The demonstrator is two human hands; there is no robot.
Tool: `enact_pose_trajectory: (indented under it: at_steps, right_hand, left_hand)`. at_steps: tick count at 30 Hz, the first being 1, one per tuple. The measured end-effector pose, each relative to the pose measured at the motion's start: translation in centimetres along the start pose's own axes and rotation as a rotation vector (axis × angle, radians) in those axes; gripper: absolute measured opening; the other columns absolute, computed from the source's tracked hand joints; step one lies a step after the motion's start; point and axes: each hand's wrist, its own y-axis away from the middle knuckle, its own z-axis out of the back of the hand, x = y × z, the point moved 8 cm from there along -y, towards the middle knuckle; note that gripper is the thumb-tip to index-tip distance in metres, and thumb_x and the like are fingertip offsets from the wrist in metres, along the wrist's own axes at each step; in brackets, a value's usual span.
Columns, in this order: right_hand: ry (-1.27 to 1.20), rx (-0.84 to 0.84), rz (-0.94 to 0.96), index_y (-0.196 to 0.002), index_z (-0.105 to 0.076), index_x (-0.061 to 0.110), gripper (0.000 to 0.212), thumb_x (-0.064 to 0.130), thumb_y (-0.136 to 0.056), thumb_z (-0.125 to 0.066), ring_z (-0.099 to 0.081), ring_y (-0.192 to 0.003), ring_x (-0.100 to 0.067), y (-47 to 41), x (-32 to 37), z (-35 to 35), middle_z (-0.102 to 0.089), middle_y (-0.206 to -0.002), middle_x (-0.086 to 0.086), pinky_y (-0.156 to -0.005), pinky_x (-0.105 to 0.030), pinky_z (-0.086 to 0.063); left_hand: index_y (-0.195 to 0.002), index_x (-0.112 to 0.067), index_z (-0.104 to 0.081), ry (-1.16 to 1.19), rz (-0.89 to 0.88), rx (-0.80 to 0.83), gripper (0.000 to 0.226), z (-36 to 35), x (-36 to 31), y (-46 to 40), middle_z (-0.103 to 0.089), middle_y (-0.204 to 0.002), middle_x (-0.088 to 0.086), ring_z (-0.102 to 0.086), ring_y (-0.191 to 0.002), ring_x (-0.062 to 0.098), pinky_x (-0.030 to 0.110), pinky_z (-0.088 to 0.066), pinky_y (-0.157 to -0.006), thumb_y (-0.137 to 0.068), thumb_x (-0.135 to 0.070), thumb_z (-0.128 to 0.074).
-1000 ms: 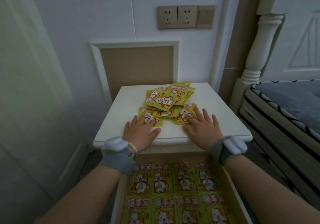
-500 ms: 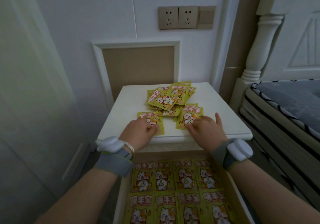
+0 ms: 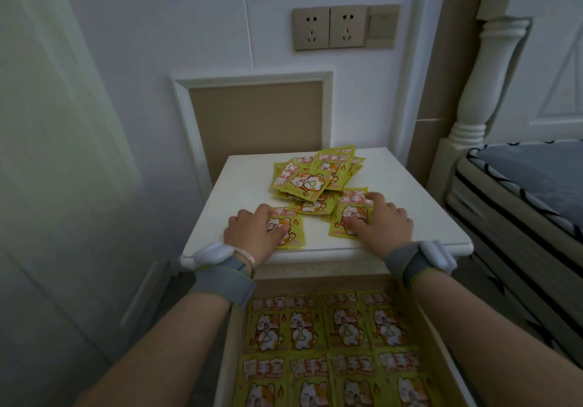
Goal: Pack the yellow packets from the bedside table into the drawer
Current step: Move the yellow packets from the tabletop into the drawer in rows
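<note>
A loose pile of yellow packets point(image 3: 310, 179) with a cartoon cat lies at the back middle of the white bedside table point(image 3: 419, 214). My left hand point(image 3: 252, 233) grips one yellow packet point(image 3: 295, 236) with curled fingers near the front edge. My right hand point(image 3: 383, 222) holds a second packet point(image 3: 345, 216), fingers curled over its top and thumb on its face. Below the tabletop the drawer point(image 3: 440, 340) stands pulled out, lined with neat rows of the same packets point(image 3: 328, 324).
A wall with sockets point(image 3: 329, 26) rises behind the table. A bed point(image 3: 517, 192) with a white post point(image 3: 473, 100) stands close on the right. A white door or panel point(image 3: 63, 154) fills the left side.
Both hands went from flat on the packets to curled, and each slid one packet away from the pile toward the table's front edge.
</note>
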Motion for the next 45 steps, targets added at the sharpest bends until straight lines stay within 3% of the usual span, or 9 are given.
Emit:
enact_pose_trajectory:
  at_steps: [10,13,16,22,28,34,39,43,45]
  right_hand:
    - [-0.397,0.085,-0.027,-0.128,-0.043,0.027,0.052,0.019,-0.083,-0.067,-0.053,-0.118,-0.033,0.4,-0.4,0.5,-0.057,-0.128,-0.007,-0.104,-0.047,-0.038]
    - [-0.567,0.062,0.003,-0.125,-0.047,0.026,0.046,0.011,-0.085,-0.064,-0.059,-0.104,-0.029,0.6,-0.7,0.9,-0.059,-0.12,-0.009,-0.09,-0.038,-0.05]
    - [-0.703,0.019,0.029,-0.126,-0.047,0.027,0.047,0.006,-0.086,-0.062,-0.06,-0.103,-0.025,1.0,-1.1,1.6,-0.058,-0.122,-0.009,-0.087,-0.037,-0.054]
    - [-1.094,0.017,-0.103,-0.139,-0.032,0.033,0.074,-0.003,-0.083,-0.065,-0.064,-0.102,-0.027,1.7,-2.4,2.0,-0.056,-0.122,-0.012,-0.08,-0.037,-0.056]
    - [-1.123,0.002,-0.115,-0.144,-0.026,0.031,0.081,-0.005,-0.082,-0.065,-0.063,-0.085,-0.012,2.9,-2.3,2.5,-0.055,-0.112,-0.007,-0.067,-0.026,-0.053]
    - [-1.148,0.044,-0.111,-0.144,-0.026,0.031,0.084,-0.007,-0.08,-0.066,-0.065,-0.091,-0.02,3.5,-1.6,2.7,-0.057,-0.113,-0.01,-0.078,-0.036,-0.056]
    - [-1.306,0.224,-0.168,-0.147,-0.025,0.027,0.088,-0.01,-0.079,-0.066,-0.066,-0.099,-0.029,4.4,-0.6,1.6,-0.06,-0.118,-0.012,-0.083,-0.046,-0.056]
    - [-1.32,0.582,-0.217,-0.129,-0.052,0.003,0.046,-0.007,-0.084,-0.059,-0.071,-0.081,-0.022,7.0,1.2,-0.3,-0.07,-0.104,-0.014,-0.064,-0.03,-0.062]
    - [-1.244,0.708,-0.235,-0.117,-0.059,0.001,0.033,-0.004,-0.084,-0.06,-0.073,-0.072,-0.021,8.3,1.2,-1.3,-0.073,-0.094,-0.013,-0.059,-0.029,-0.06]
  left_hand:
    - [-0.138,-0.036,-0.044,-0.029,-0.15,0.168,0.045,-1.3,-1.7,0.2,-0.045,-0.145,0.007,-0.043,-0.13,0.033,0.04,-0.037,-0.108,-0.093,-0.036,-0.043]
    - [-0.119,-0.022,-0.064,0.103,-0.16,0.085,0.036,0.3,-1.8,0.7,-0.061,-0.128,0.008,-0.054,-0.12,0.029,0.03,-0.042,-0.098,-0.09,-0.038,-0.051]
    - [-0.11,-0.023,-0.063,0.105,-0.125,0.0,0.024,1.0,-1.2,1.0,-0.054,-0.118,0.014,-0.055,-0.109,0.035,0.034,-0.043,-0.092,-0.088,-0.031,-0.06]
    - [-0.138,-0.026,-0.035,-0.088,0.008,0.175,0.071,1.3,0.7,0.8,-0.043,-0.141,0.011,-0.042,-0.128,0.034,0.04,-0.031,-0.105,-0.08,-0.057,-0.06]
    - [-0.126,-0.009,-0.043,-0.31,0.001,0.161,0.058,1.6,1.0,3.3,-0.039,-0.131,0.016,-0.043,-0.121,0.036,0.036,-0.039,-0.095,-0.083,-0.042,-0.064]
    - [-0.12,-0.019,-0.058,-0.008,-0.183,0.143,0.043,2.1,0.4,4.2,-0.062,-0.122,0.005,-0.059,-0.11,0.026,0.031,-0.046,-0.085,-0.082,-0.037,-0.068]
    - [-0.109,-0.021,-0.065,0.344,-0.173,0.269,0.031,2.1,0.5,5.4,-0.069,-0.109,-0.002,-0.064,-0.098,0.015,0.024,-0.048,-0.085,-0.082,-0.035,-0.069]
    - [-0.103,-0.024,-0.065,0.425,-0.093,0.481,0.025,-1.6,1.9,6.4,-0.07,-0.112,0.001,-0.067,-0.101,0.019,0.036,-0.051,-0.097,-0.081,-0.033,-0.071]
    - [-0.11,-0.019,-0.065,0.377,-0.083,0.556,0.032,-4.2,2.7,6.9,-0.068,-0.114,-0.001,-0.065,-0.101,0.016,0.029,-0.05,-0.094,-0.081,-0.032,-0.071]
